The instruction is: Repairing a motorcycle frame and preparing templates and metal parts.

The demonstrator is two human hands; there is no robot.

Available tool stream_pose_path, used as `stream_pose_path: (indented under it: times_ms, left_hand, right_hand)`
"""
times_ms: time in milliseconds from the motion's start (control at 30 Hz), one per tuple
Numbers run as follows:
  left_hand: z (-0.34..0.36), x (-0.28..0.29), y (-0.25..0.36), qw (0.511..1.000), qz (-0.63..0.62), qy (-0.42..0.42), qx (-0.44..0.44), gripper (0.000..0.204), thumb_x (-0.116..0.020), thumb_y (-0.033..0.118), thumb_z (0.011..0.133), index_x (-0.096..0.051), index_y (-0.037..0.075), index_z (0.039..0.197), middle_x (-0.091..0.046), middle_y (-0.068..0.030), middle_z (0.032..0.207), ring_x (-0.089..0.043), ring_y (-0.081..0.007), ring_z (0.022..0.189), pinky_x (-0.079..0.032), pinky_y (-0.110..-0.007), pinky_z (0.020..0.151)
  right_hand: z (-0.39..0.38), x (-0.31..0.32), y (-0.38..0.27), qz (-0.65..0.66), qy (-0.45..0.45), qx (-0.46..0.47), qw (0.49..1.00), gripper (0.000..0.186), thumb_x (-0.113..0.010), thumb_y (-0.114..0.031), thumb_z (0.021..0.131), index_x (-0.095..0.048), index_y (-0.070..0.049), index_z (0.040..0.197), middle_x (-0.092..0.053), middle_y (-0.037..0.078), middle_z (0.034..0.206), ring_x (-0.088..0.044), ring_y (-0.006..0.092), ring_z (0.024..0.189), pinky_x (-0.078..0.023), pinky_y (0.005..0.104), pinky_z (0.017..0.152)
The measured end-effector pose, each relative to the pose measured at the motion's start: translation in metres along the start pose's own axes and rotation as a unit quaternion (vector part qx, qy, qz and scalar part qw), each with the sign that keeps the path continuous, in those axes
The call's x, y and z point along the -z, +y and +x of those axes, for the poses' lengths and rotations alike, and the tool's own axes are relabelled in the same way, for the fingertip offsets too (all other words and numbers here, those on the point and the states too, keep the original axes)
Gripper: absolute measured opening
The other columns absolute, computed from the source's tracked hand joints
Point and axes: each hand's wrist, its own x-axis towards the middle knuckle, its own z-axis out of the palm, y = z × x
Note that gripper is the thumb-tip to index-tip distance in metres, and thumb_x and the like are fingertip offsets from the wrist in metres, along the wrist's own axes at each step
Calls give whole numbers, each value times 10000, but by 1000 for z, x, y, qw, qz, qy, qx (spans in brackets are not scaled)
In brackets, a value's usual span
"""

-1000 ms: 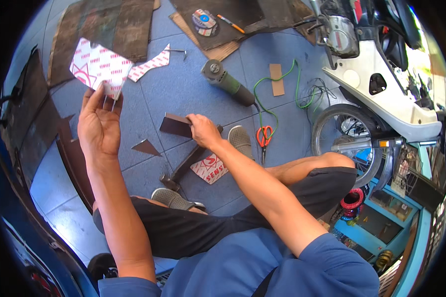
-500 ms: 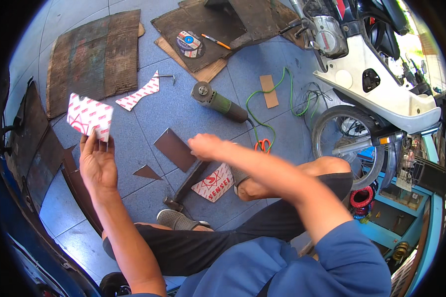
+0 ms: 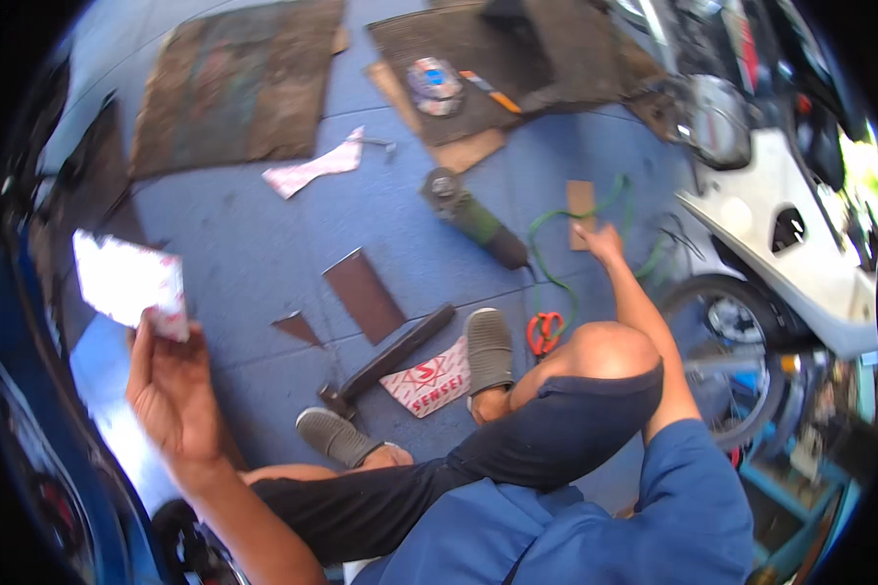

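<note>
In my left hand (image 3: 178, 390), thumb and fingers pinch the lower edge of a white cut sheet piece with red print (image 3: 127, 278), raised off the floor. My right hand (image 3: 600, 241) reaches far forward and its fingers pinch the lower end of a small brown cardboard strip (image 3: 580, 200), which still lies against the floor; blur softens the fingers. A green cord (image 3: 546, 229) runs beside and across that strip. Nearer me lie red-handled scissors (image 3: 544, 331), a hammer (image 3: 390, 356), another red-and-white printed piece (image 3: 427, 380), a dark brown rectangle (image 3: 364, 295) and a small brown triangle (image 3: 298, 329).
A green angle grinder (image 3: 473, 216) lies mid-floor. Beyond it are a narrow-waisted printed piece (image 3: 314, 169), cutting discs (image 3: 434, 86) and an orange cutter or pen (image 3: 490, 91) on dark cardboard sheets (image 3: 595, 58). A motorcycle (image 3: 761, 214) stands at right. My sandalled feet are close in.
My right hand has moved from beside the brown rectangle and hammer out to the cardboard strip. My left hand still holds the printed piece, now lower and further left. The view has shifted.
</note>
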Motion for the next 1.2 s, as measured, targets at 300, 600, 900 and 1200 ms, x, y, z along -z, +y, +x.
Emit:
stream_pose_path:
  times_ms: [300, 600, 900, 1200]
  left_hand:
    - [60, 29, -151, 922, 97, 341, -156, 383, -632, -58, 876, -538, 48, 1232, -632, -90, 1112, -633, -220, 1007, -526, -391, 864]
    - [94, 108, -237, 878, 194, 402, -173, 433, -611, -89, 889, -478, -37, 1298, -652, -155, 1125, -667, -250, 1017, -542, -342, 862]
    - [60, 123, -259, 827, 414, 369, -93, 400, -774, 67, 803, -641, -2, 1174, -696, -163, 1065, -671, -267, 963, -523, -382, 873]
    - [43, 122, -288, 768, 582, 252, -87, 454, -826, 69, 706, -659, 12, 1124, -722, -156, 908, -677, -336, 939, -508, -441, 873]
  right_hand:
    - [0, -20, 82, 280, -159, -45, 946, 286, -639, -253, 983, -573, -20, 1136, -654, 97, 841, -642, 213, 669, -522, 405, 589]
    - [-218, 23, -22, 305, -393, 165, 851, 295, -634, -213, 982, -615, -15, 1201, -642, 29, 859, -567, 110, 649, -483, 290, 567]
    - [-244, -139, -175, 179, -486, 213, 829, 313, -672, -153, 958, -616, 122, 1097, -710, 172, 909, -708, 184, 663, -587, 313, 555]
    - [-256, -135, -183, 108, -388, 225, 887, 377, -631, -237, 983, -636, 134, 1049, -715, 252, 811, -751, 331, 763, -606, 416, 607]
